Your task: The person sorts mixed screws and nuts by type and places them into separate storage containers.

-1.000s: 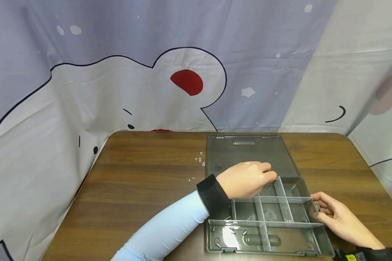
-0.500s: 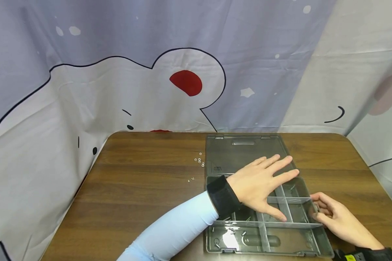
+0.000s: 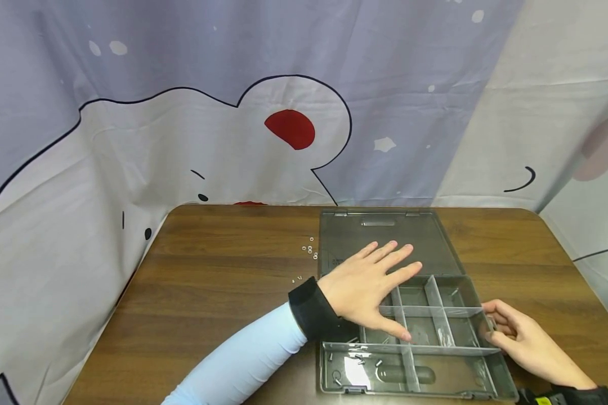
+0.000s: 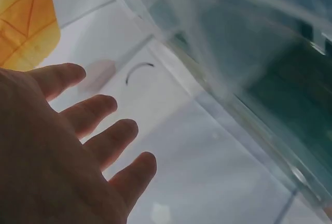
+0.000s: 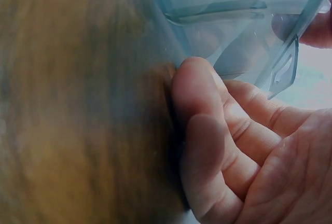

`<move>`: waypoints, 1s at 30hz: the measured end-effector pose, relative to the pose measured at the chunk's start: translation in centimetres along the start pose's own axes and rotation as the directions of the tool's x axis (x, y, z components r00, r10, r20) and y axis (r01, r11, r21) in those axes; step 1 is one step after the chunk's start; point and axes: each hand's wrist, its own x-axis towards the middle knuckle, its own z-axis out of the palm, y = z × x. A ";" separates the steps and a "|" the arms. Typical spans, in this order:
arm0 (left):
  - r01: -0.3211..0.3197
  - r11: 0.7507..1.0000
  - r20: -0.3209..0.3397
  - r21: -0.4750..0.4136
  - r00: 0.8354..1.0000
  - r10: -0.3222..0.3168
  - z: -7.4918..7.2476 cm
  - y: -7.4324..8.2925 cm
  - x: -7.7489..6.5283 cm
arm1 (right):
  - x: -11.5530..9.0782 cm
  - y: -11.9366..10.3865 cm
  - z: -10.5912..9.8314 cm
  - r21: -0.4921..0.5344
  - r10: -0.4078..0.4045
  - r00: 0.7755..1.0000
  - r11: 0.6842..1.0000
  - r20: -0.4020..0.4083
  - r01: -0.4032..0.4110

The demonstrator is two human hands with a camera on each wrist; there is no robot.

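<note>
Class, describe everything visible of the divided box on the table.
The box is smoky, see-through and plastic-looking, and sits open on the brown table, its lid laid back at the far side. Pale dividers split it into compartments, some holding small metallic pieces. The right hand grips its right side; the left hand is spread above.

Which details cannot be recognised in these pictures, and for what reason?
Head: the rear-left part of the box is mostly hidden behind the left hand and black wristband.
Head: the tiny pale pieces left of the box are too small to identify surely.
Head: the blue sleeve is cut off by the bottom edge.
Right wrist: the tabletop is blurred.
</note>
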 end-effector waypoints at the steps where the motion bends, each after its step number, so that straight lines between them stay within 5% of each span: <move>1: 0.005 1.000 -0.012 -0.004 1.000 -0.005 0.0 -0.5 -0.6 | 0.0 0.0 0.0 -0.001 0.000 1.000 1.000 0.001 0.000; 18: 0.207 0.970 -0.078 -0.127 0.973 -0.218 2.4 -9.3 -11.6 | 0.1 0.0 0.0 0.010 0.014 1.000 1.000 0.022 -0.015; 23: 0.214 0.970 -0.081 -0.118 0.971 -0.224 3.6 -10.4 -13.2 | 0.0 0.1 -0.1 0.013 0.036 0.999 0.999 0.038 -0.036; 30: 0.133 0.987 -0.138 -0.084 0.980 -0.144 5.4 -11.0 -13.6 | -0.1 0.0 -0.1 0.007 0.032 0.999 0.999 0.032 -0.032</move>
